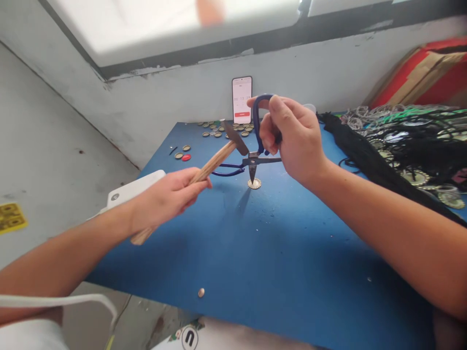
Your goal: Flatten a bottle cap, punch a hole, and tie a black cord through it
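My left hand [171, 194] is wrapped round the wooden handle of a hammer [215, 160]. The hammer's dark head is tilted just left of the scissors' pivot; whether they touch I cannot tell. My right hand [292, 131] grips one blue handle loop of a pair of scissors [252, 161]. The scissors are spread wide, one blade pointing straight down and the other out to the right. The lower blade's tip meets a bottle cap [254, 183] that lies on the blue table [262, 253].
Several bottle caps [241, 128] lie at the back, with a red cap [186, 157] to the left. A phone [242, 99] showing a timer leans on the wall. Black cords [423, 146] pile up at right. A white device [136, 187] sits at the left edge.
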A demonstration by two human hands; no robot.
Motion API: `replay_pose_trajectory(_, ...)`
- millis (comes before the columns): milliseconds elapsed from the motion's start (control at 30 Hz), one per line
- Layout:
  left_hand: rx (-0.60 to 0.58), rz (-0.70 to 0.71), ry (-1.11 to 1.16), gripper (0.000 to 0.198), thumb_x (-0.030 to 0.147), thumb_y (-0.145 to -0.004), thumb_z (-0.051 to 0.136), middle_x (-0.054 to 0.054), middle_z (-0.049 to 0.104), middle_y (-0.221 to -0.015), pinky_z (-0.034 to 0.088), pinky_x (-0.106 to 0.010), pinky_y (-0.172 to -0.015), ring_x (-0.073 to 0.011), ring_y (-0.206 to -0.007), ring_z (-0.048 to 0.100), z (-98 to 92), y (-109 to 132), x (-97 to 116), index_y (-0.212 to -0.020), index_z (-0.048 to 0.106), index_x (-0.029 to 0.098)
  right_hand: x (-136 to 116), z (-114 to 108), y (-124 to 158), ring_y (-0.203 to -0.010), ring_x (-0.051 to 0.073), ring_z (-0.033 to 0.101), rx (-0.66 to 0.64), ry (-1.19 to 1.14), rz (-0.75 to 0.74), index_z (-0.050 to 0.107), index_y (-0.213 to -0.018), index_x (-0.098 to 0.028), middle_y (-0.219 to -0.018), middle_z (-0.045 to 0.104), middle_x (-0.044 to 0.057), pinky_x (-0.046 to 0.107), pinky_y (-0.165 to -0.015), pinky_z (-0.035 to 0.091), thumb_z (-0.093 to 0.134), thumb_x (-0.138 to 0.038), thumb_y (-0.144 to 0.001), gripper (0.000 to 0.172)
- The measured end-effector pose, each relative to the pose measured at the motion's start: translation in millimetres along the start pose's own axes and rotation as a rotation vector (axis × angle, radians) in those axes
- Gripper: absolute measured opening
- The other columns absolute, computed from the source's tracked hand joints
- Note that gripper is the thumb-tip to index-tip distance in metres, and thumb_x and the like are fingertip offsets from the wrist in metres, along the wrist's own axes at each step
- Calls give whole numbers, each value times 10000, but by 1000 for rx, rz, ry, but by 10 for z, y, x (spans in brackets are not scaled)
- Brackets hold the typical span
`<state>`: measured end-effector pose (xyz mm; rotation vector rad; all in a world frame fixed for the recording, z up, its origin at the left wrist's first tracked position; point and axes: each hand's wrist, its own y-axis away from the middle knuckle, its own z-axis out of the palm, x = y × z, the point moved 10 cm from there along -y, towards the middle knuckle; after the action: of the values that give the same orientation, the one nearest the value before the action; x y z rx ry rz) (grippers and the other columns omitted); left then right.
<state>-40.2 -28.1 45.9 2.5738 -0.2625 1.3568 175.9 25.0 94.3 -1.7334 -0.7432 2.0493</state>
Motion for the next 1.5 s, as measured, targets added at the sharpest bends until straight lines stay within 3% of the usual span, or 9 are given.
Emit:
replay_pose_trajectory(233, -2, -7, 37, 245, 451, -941, 623, 63, 445, -566, 321, -176, -348, -70, -402, 388, 4, -8, -29, -959, 588, 209, 35, -4, 7, -449, 121, 391, -14, -8, 17, 714, -915, -270, -513, 490, -61, 323, -442, 314, 576, -467, -995, 254)
replay_pose_trajectory(333, 125, 78, 132, 261, 471, -940, 614, 79, 434, -546, 298, -180, -326, -70, -367, 368, -123, 13, 31, -971, 539, 224, 43, 0, 5, -456, 121, 403, -21, 5, 21, 709, -914, -277, -516, 490, -64, 320, -446, 332, 574, -483, -992, 259)
replay_pose_trajectory(433, -34, -39, 26, 260, 453, -925, 640, 68, 471, -551, 311, -177, -322, -74, -377, 403, 40, -3, -109, -949, 566, 206, 40, -2, -1, -450, 121, 401, -17, 0, 17, 709, -924, -274, -517, 489, -69, 319, -450, 345, 573, -494, -992, 267)
replay_pose_trajectory(533, 92, 59, 109, 248, 461, -950, 590, 84, 455, -553, 327, -182, -329, -74, -366, 389, -81, -12, -32, -997, 540, 223, 43, 2, -6, -442, 120, 396, -15, -19, 20, 713, -923, -260, -508, 490, -69, 319, -442, 333, 585, -476, -986, 259)
replay_pose_trajectory(667, -20, -3, 23, 256, 451, -920, 636, 71, 455, -544, 320, -173, -332, -79, -398, 395, 66, -26, -60, -959, 568, 207, 46, -3, -8, -438, 116, 380, -11, -21, 16, 712, -906, -265, -503, 491, -70, 316, -440, 331, 594, -477, -983, 255)
replay_pose_trajectory(767, 115, 99, 98, 280, 485, -912, 619, 73, 444, -552, 318, -177, -334, -80, -405, 374, -57, -19, 59, -973, 553, 219, 50, -5, -8, -445, 114, 394, -12, -27, 10, 704, -877, -271, -511, 490, -69, 310, -442, 348, 603, -488, -975, 258)
replay_pose_trajectory(867, -9, 9, 8, 260, 455, -894, 638, 51, 462, -553, 324, -177, -351, -85, -426, 393, 67, -37, -15, -931, 588, 202, 56, -14, -6, -447, 116, 399, -3, -30, 10, 709, -888, -271, -516, 488, -70, 308, -444, 355, 611, -515, -964, 274)
replay_pose_trajectory(967, 91, 25, 46, 244, 444, -907, 606, 51, 442, -560, 311, -180, -357, -87, -428, 377, -31, -37, -6, -977, 587, 210, 67, -17, 0, -457, 121, 409, 2, -9, 27, 714, -904, -285, -527, 485, -70, 309, -453, 359, 615, -546, -956, 285)
replay_pose_trajectory(1500, -5, -4, -76, 295, 474, -945, 585, 54, 448, -601, 361, -181, -408, -92, -482, 403, 74, -115, -100, -1054, 620, 201, 106, -38, 13, -470, 114, 404, 11, 19, 81, 736, -959, -273, -538, 482, -69, 304, -459, 374, 620, -599, -931, 347)
